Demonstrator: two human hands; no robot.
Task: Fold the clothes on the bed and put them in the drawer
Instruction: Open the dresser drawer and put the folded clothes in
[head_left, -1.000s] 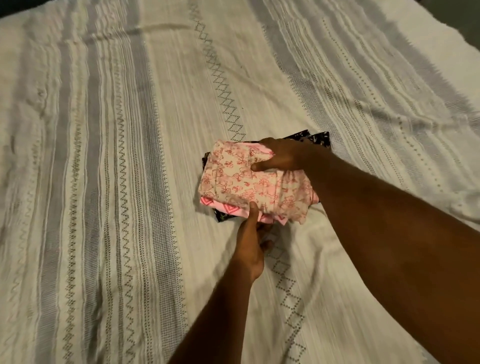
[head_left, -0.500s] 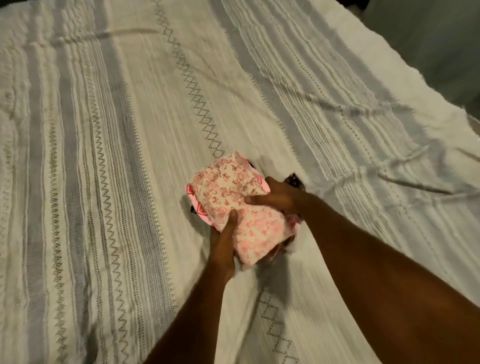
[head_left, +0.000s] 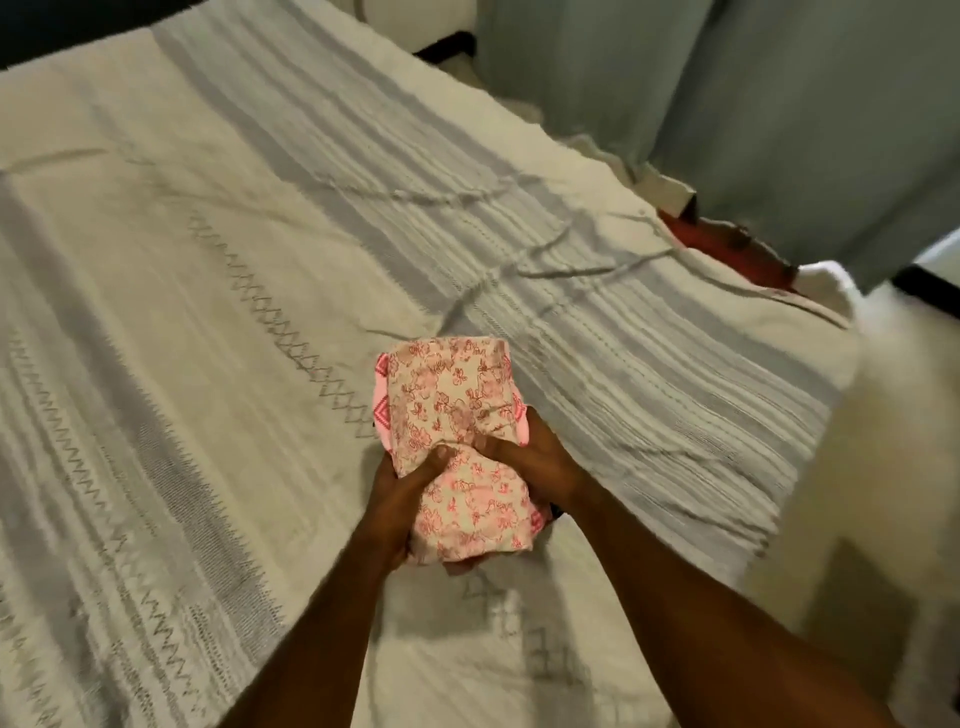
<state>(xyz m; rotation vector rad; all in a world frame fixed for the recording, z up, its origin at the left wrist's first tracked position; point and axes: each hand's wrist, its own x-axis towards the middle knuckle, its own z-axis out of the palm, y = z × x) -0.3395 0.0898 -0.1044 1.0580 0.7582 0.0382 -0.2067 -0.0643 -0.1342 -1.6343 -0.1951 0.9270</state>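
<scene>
Hands meet at the centre of the view, both holding one folded bundle of cream cloth printed with small pink and red flowers (head_left: 457, 431). The bundle is lifted above a bed covered by a cream woven bedspread with grey stripes and zigzag bands (head_left: 218, 291), and it points away from the person, its far end higher in the frame than its near end.

On the left, the person's left hand (head_left: 397, 501) grips the near part of the bundle from its left side. Its thumb lies across the top of the cloth and its fingers curl underneath, out of sight. On the right, the right hand (head_left: 540, 462) grips the bundle from its right side, thumb pressed onto the floral cloth, fingers wrapped round the edge. The two thumbs nearly meet on top of the bundle.

Along the bundle's left edge a second folded layer of brighter pink cloth with a white diamond pattern (head_left: 382, 410) peeks out from under the floral cloth. A sliver of something dark shows beneath the right hand; what it is cannot be told.

Both bare forearms reach in from the bottom edge. The bedspread lies rumpled to the right of the hands. Beyond the bed's right edge hangs a grey-green curtain (head_left: 779, 130), with a patch of red (head_left: 727, 249) at its foot. The picture is slightly blurred.
</scene>
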